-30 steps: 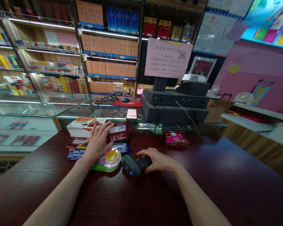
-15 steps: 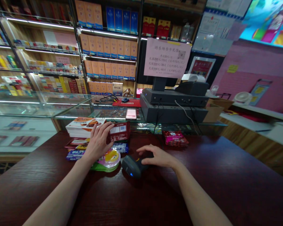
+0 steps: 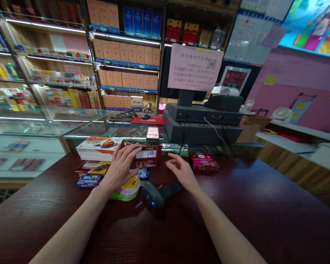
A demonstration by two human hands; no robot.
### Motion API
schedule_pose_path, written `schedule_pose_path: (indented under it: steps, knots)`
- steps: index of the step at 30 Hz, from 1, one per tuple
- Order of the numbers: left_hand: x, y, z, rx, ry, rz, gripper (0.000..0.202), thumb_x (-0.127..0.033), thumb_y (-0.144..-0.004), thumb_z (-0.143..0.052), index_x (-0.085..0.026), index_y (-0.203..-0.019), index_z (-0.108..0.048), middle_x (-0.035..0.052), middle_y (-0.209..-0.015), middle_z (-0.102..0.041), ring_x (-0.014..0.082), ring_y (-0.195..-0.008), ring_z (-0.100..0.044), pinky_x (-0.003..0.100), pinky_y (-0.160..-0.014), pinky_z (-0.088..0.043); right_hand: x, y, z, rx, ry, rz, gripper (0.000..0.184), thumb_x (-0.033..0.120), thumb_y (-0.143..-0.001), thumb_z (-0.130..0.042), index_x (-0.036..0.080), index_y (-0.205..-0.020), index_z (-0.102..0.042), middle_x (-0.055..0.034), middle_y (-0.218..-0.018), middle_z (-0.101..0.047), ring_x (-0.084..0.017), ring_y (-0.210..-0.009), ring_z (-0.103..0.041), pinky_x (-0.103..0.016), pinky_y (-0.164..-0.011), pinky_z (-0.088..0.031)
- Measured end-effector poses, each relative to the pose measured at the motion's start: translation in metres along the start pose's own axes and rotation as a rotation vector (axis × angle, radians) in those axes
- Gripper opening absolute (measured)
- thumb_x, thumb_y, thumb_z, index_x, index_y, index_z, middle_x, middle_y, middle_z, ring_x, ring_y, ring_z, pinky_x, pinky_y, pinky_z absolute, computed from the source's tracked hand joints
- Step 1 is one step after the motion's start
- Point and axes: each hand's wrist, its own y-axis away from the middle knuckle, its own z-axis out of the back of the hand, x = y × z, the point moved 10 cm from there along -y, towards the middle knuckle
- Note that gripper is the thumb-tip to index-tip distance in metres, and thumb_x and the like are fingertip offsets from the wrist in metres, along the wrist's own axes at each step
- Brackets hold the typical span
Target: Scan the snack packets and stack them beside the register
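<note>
My left hand point(image 3: 121, 168) lies with spread fingers against the near corner of a red carton point(image 3: 147, 156), next to a stack of boxed snack packs point(image 3: 99, 149). Below that hand sits a round pink, yellow and green package point(image 3: 125, 189). My right hand point(image 3: 182, 171) is open and holds nothing, a little beyond a black handheld barcode scanner point(image 3: 158, 193), which lies on its side on the dark red wooden counter point(image 3: 236, 205). Flat purple-blue snack packets point(image 3: 89, 180) and a small blue packet point(image 3: 144, 173) lie nearby.
A pink snack bag point(image 3: 204, 161) lies at the counter's far side. Behind it stand a glass display case point(image 3: 132, 132) with a phone point(image 3: 153, 132) on top, and a black till terminal point(image 3: 202, 119) with cables. Shelves of boxed goods point(image 3: 123, 55) fill the back.
My right hand has lifted off the scanner and moved away from it. My left hand has slid right, and the red carton has shifted right with it.
</note>
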Motion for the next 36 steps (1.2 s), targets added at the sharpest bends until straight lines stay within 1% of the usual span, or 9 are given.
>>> schedule_pose_path:
  steps: [7,12,17,22,27,29,31,33,36]
  knots:
    - [-0.019,-0.004,0.003,0.0,0.017,-0.062,0.073,-0.024,-0.088,-0.065,-0.025,-0.152,-0.03,0.0113,-0.151,-0.049,0.0278,-0.14,-0.043,0.056,-0.125,-0.02,-0.004,-0.001,-0.008,-0.021,-0.032,-0.054,0.059,0.05,-0.078,-0.072,0.017,-0.126,-0.064,0.0013,-0.078,-0.064,-0.016,-0.07,-0.059,-0.03,-0.071,-0.048]
    - [-0.026,-0.004,0.0,0.025,0.03,-0.086,0.071,-0.024,-0.089,-0.063,-0.024,-0.152,-0.031,0.0115,-0.152,-0.049,0.0276,-0.142,-0.041,0.056,-0.126,-0.019,-0.004,0.0,-0.011,-0.022,-0.088,-0.077,0.04,0.05,-0.078,-0.072,0.018,-0.102,-0.073,0.0029,-0.067,-0.06,-0.015,-0.063,-0.056,-0.028,-0.063,-0.044]
    - [-0.024,-0.002,-0.007,0.049,0.042,-0.081,0.074,-0.023,-0.089,-0.064,-0.025,-0.154,-0.028,0.0114,-0.154,-0.046,0.0275,-0.141,-0.044,0.057,-0.126,-0.018,-0.004,0.0,-0.013,-0.021,-0.143,-0.093,0.029,0.047,-0.075,-0.074,0.02,-0.078,-0.065,0.0009,-0.065,-0.066,-0.017,-0.062,-0.061,-0.029,-0.065,-0.045]
    - [-0.021,0.0,-0.01,0.028,0.079,-0.074,0.08,-0.019,-0.089,-0.064,-0.027,-0.156,-0.023,0.0135,-0.16,-0.037,0.0292,-0.145,-0.039,0.057,-0.124,-0.024,-0.01,0.0,-0.013,-0.046,-0.187,-0.103,0.031,0.047,-0.073,-0.077,0.021,-0.074,-0.059,0.0,-0.064,-0.069,-0.018,-0.064,-0.065,-0.028,-0.065,-0.045]
    - [-0.008,0.001,-0.005,-0.035,0.174,0.028,0.084,-0.02,-0.091,-0.062,-0.028,-0.159,-0.014,0.0152,-0.164,-0.025,0.0299,-0.151,-0.029,0.05,-0.12,-0.036,-0.007,0.0,-0.013,-0.057,-0.194,-0.068,0.033,0.049,-0.077,-0.075,0.022,-0.072,-0.057,-0.0013,-0.069,-0.073,-0.018,-0.068,-0.068,-0.027,-0.066,-0.046]
    - [-0.004,0.001,-0.006,-0.043,0.174,0.056,0.086,-0.023,-0.092,-0.062,-0.026,-0.16,-0.01,0.0165,-0.162,-0.03,0.0295,-0.149,-0.033,0.05,-0.12,-0.035,-0.003,0.001,-0.013,-0.061,-0.165,-0.045,0.033,0.049,-0.078,-0.074,0.022,-0.072,-0.057,-0.0016,-0.072,-0.073,-0.018,-0.068,-0.067,-0.027,-0.066,-0.046]
    - [-0.002,0.001,-0.008,-0.053,0.141,0.068,0.089,-0.027,-0.092,-0.064,-0.024,-0.16,-0.007,0.0174,-0.155,-0.042,0.0287,-0.142,-0.045,0.051,-0.119,-0.035,-0.001,0.001,-0.012,-0.07,-0.13,-0.03,0.033,0.049,-0.078,-0.074,0.022,-0.071,-0.057,-0.0015,-0.072,-0.073,-0.018,-0.068,-0.066,-0.027,-0.066,-0.046]
    - [0.0,0.001,-0.008,-0.07,0.104,0.078,0.092,-0.032,-0.091,-0.065,-0.022,-0.16,-0.005,0.0168,-0.143,-0.055,0.0269,-0.128,-0.058,0.051,-0.117,-0.036,0.001,0.002,-0.011,-0.083,-0.097,-0.019,0.033,0.049,-0.079,-0.073,0.022,-0.071,-0.058,-0.0011,-0.071,-0.072,-0.018,-0.068,-0.065,-0.027,-0.066,-0.045]
    - [0.003,0.001,-0.007,-0.077,0.067,0.117,0.091,-0.034,-0.091,-0.066,-0.021,-0.159,-0.008,0.0137,-0.124,-0.067,0.0256,-0.114,-0.066,0.05,-0.112,-0.04,0.003,0.003,-0.009,-0.106,-0.065,-0.007,0.032,0.049,-0.08,-0.073,0.022,-0.072,-0.059,-0.0004,-0.072,-0.072,-0.017,-0.067,-0.065,-0.027,-0.066,-0.046]
